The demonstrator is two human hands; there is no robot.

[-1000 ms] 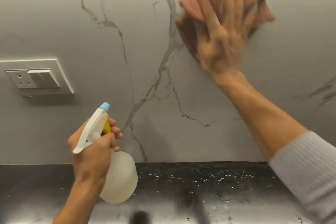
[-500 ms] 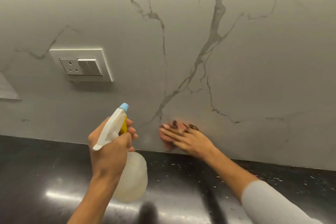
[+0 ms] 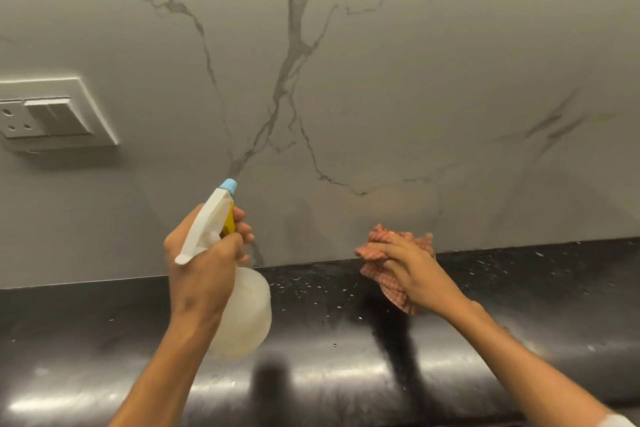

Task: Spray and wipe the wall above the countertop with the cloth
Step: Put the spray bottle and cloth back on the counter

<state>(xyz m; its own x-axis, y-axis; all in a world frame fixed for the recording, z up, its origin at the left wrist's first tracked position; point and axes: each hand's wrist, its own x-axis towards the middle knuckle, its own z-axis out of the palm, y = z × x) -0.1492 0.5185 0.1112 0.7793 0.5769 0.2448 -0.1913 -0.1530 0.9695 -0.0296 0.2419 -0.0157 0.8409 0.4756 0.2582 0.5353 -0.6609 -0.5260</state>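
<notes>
Down at the very foot of the wall (image 3: pixel 381 97) now, right hand (image 3: pixel 415 270) pressing the cloth (image 3: pixel 388 253) into the seam where marble meets the black countertop (image 3: pixel 104 315). Needs flat, firm pressure here — palm spread, long strokes along the joint rather than dabs, since droplets speckle the counter just beside and run-off probably collects in that corner. Worth folding to a fresh face of the checked fabric before going back up. Grip on the right: fingers loosely curled and laid over the bunched cloth, part of it trailing under the wrist onto the counter. Over on the left hand (image 3: pixel 204 260), wrapped fully round the neck of the spray bottle (image 3: pixel 242 315), fingers curled at the yellow trigger — nozzle tipped up toward the veined marble, held clear of the counter. Switch plate (image 3: pixel 69 114) sits well off to the left; best kept dry.
</notes>
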